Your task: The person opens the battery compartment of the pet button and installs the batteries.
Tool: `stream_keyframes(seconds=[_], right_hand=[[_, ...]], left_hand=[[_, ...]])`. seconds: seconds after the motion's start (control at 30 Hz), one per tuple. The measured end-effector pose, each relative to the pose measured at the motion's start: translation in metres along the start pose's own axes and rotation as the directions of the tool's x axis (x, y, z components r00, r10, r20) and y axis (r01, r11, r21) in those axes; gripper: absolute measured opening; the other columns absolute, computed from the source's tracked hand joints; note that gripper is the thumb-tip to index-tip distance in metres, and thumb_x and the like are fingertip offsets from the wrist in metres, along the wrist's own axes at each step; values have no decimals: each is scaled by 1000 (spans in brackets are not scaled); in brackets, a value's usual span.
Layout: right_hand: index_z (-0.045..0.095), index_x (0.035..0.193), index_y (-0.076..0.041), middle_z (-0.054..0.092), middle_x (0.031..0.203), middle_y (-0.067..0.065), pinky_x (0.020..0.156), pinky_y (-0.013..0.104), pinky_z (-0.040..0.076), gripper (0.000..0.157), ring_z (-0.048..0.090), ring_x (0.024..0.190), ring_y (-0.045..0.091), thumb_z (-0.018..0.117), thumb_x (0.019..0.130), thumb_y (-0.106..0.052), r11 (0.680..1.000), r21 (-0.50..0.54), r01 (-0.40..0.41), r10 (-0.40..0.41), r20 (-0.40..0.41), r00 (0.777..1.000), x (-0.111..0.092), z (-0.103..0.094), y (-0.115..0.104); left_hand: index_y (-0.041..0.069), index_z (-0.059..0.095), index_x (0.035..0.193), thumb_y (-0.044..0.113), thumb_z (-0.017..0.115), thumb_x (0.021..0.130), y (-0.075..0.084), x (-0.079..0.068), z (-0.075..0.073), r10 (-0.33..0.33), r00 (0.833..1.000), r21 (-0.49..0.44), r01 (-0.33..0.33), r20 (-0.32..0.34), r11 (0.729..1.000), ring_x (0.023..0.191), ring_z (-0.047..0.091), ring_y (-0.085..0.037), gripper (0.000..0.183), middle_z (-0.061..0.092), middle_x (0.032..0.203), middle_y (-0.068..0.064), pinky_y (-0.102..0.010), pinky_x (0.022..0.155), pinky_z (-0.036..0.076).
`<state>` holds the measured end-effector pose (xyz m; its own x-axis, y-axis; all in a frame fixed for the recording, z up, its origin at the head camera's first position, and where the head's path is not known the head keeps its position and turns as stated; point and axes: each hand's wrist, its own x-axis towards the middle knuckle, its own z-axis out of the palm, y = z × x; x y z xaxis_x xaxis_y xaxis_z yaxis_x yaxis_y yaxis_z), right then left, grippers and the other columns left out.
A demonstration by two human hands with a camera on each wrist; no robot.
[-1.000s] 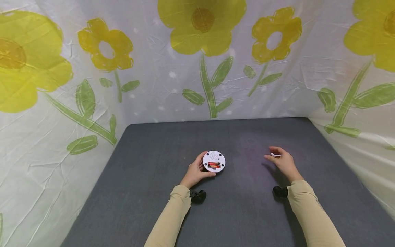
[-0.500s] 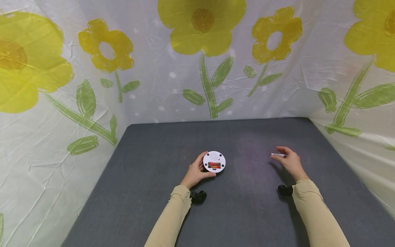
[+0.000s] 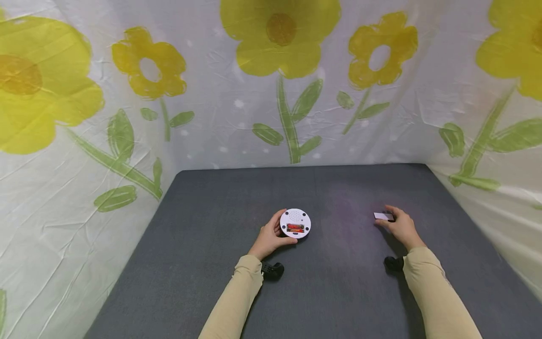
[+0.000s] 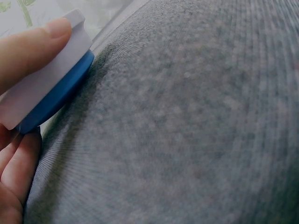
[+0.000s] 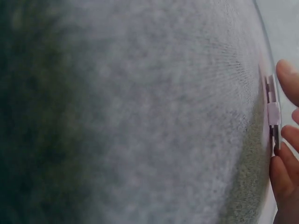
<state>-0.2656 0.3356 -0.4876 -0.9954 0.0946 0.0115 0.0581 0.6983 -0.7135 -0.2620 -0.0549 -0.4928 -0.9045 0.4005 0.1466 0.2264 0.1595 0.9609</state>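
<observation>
A round white gadget [image 3: 295,216] sat about midway between the left and right edges of the bench [image 3: 330,292], closer to the far edge than to the bottom of the head view. Its underside faced up, with dark feet, a patch of small holes and two red batteries [image 3: 295,228] in an uncovered slot. The left wrist view showed a blue part [image 4: 63,93] below the white body. The left hand [image 3: 269,239] gripped the gadget by its left side, thumb at the near rim; whether the gadget touched the bench could not be told. Well apart, towards the right edge, the right hand [image 3: 402,230] pinched a small white cover [image 3: 383,216] between thumb and fingers. Both arms wore beige sleeves [image 3: 235,296] and black wrist cameras [image 3: 273,271]. Past the far edge hung a white cloth [image 3: 228,117] printed with yellow flowers [image 3: 169,70].
</observation>
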Motion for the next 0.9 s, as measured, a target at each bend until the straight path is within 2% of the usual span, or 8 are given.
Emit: stream_keyframes(seconds=[0.13, 0.43, 0.53, 0.67, 0.9], right_hand=[[35, 132, 15, 35, 131, 37, 96, 59, 30, 65, 33, 119, 50, 69, 84, -13, 999, -43, 11, -11, -3, 1000, -2, 1, 4], [44, 122, 19, 43, 120, 41, 92, 60, 31, 52, 39, 111, 54, 67, 82, -5, 980, -160, 118, -128, -58, 990, 0, 2, 6], [46, 118, 21, 44, 116, 42, 90, 61, 31, 50, 39, 106, 56, 68, 81, -5, 970, -197, 141, -157, -67, 985, 2, 3, 8], [49, 113, 22, 42, 111, 43, 89, 61, 30, 46, 37, 104, 56, 68, 81, -5, 971, -201, 130, -145, -61, 988, 3, 3, 8], [53, 105, 20, 40, 107, 41, 86, 60, 30, 38, 36, 102, 55, 69, 80, -4, 984, -164, 74, -87, -72, 994, 0, 4, 5]], left_hand=[[-1, 27, 143, 3, 81, 69, -2, 0, 0, 12, 1000, -12, -12, 9, 1000, 124, 42, -22, 92, 39, 141, -14, -29, 95, 41], [4, 29, 143, 4, 82, 69, -1, -1, -1, 8, 1000, 7, -8, -2, 1000, 124, 42, -20, 91, 39, 141, -13, -30, 96, 41], [3, 29, 143, 2, 81, 69, -2, -1, -1, 11, 1000, 4, -11, -3, 1000, 124, 43, -20, 91, 40, 140, -13, -30, 95, 41], [0, 28, 143, 3, 81, 69, -3, 0, -1, 21, 1000, -9, -21, 1, 1000, 123, 44, -20, 92, 40, 140, -14, -30, 95, 41], [0, 27, 143, 3, 81, 69, -3, 0, -1, 16, 1000, -11, -16, 8, 1000, 124, 43, -20, 92, 40, 140, -14, -29, 95, 41]])
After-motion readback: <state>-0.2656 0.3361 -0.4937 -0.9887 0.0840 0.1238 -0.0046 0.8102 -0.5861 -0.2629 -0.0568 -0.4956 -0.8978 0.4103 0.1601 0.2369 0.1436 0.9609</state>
